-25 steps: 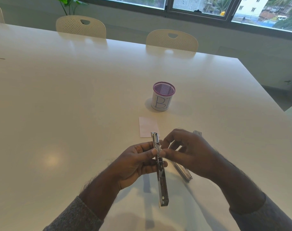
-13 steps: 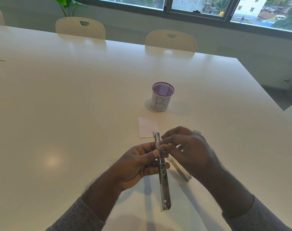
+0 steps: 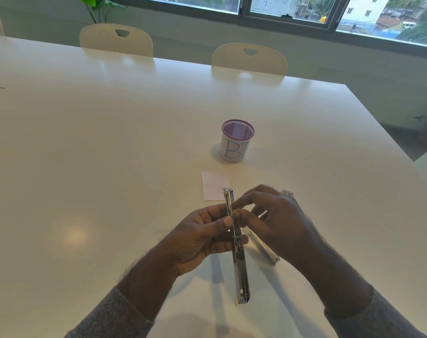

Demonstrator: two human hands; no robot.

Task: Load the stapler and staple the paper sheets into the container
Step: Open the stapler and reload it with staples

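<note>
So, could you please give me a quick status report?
Left hand holds opened stapler; right hand fingers its channel. Paper, mesh cup untouched. Nothing in the way.

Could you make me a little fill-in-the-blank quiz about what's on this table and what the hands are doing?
1. The cup has a rim coloured ____.
2. The paper lies between the cup and the ____.
3. The opened stapler is held in the ____ hand.
4. Behind the table stand chairs coloured ____.

Answers: purple; hands; left; white
</note>
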